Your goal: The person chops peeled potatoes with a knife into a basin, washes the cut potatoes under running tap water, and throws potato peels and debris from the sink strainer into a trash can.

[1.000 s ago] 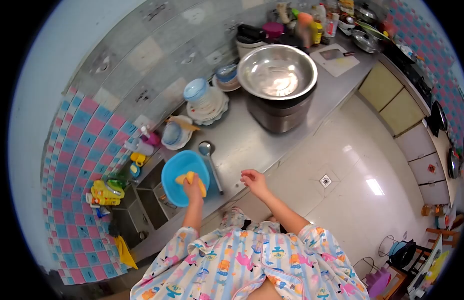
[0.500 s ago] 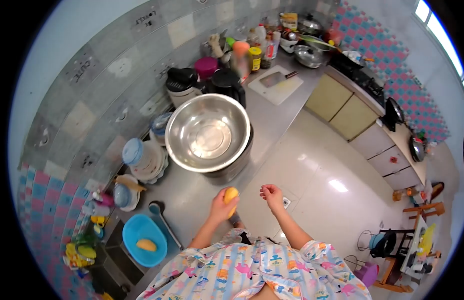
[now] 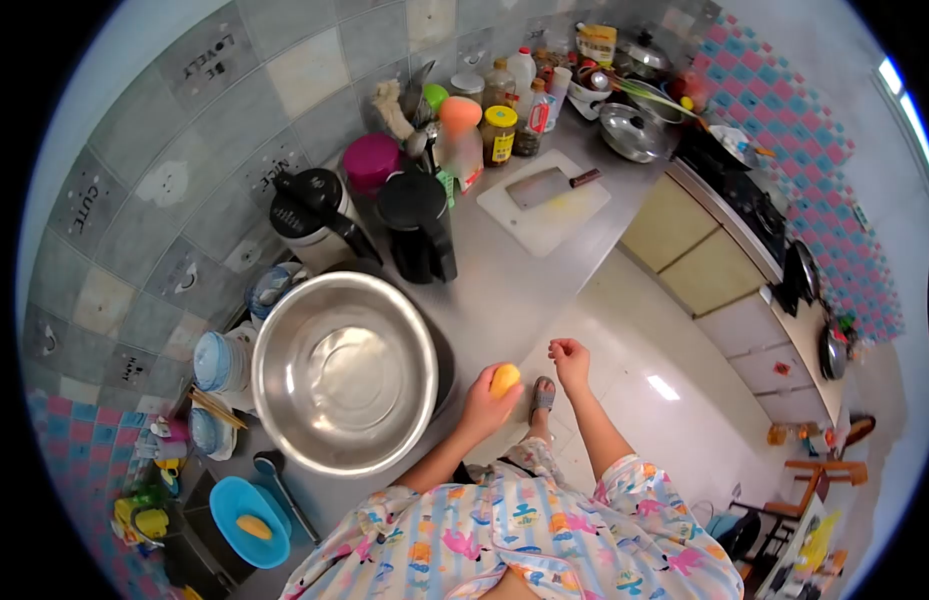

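My left hand [image 3: 483, 408] is closed around a smooth yellow oval that looks like a peeled potato [image 3: 505, 380], held in front of my body near the counter edge. My right hand [image 3: 570, 364] hangs over the floor side, its fingers loosely curled together, and I see nothing in it. Left of my left hand a large steel basin [image 3: 274, 400] sits on the counter. A similar yellow potato [image 3: 252, 526] lies inside a blue plastic basin [image 3: 224, 500] by the sink.
A cleaver [image 3: 540, 187] lies on a white cutting board [image 3: 544, 230] farther along the steel counter [image 3: 484, 310]. Kettles [image 3: 416, 215], jars and bottles line the tiled wall. A ladle [image 3: 289, 495] rests beside the blue basin. A stove [image 3: 729, 190] stands at the far right.
I have stepped forward along the counter. The steel basin now appears lower and farther left, and the cutting board looks closer. The potato stays in my left hand.
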{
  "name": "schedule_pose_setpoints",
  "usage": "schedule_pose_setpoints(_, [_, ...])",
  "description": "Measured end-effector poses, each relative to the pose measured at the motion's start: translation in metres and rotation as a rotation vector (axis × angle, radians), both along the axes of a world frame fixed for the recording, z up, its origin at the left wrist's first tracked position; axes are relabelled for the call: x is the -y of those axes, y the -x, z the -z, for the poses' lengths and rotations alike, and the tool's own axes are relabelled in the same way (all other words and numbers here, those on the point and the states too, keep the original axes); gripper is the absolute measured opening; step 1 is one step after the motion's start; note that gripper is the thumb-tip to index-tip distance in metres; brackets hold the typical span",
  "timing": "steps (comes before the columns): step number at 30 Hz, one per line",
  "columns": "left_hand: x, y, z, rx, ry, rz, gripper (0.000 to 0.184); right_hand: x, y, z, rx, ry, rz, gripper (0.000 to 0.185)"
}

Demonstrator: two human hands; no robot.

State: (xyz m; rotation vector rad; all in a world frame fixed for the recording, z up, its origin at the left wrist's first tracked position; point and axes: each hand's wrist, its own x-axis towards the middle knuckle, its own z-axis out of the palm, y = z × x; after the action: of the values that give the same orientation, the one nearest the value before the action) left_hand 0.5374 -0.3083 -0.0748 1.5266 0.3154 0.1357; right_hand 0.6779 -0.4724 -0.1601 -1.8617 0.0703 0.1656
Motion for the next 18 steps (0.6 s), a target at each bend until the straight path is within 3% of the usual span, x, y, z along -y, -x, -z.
schedule_pose_setpoints(4, [0.010,-0.066,0.001,-0.155,0.245,-0.177,0.036,0.001,-0.147,0.022,0.245,0.275,-0.104,0.015])
schedule_pose_setpoints(11, [0.039,-0.163,-0.001,-0.344,0.191,-0.389,0.030,-0.013,-0.377,-0.005,0.651,0.460,-0.252,0.039])
schedule_pose_setpoints(14, [0.047,-0.191,-0.016,-0.377,0.202,-0.494,0.029,-0.031,-0.445,0.008,0.841,0.781,-0.256,0.044])
schedule_pose_setpoints(18, [0.050,-0.202,-0.031,-0.379,0.361,-0.581,0.033,-0.033,-0.481,0.018,0.821,1.062,-0.419,0.042])
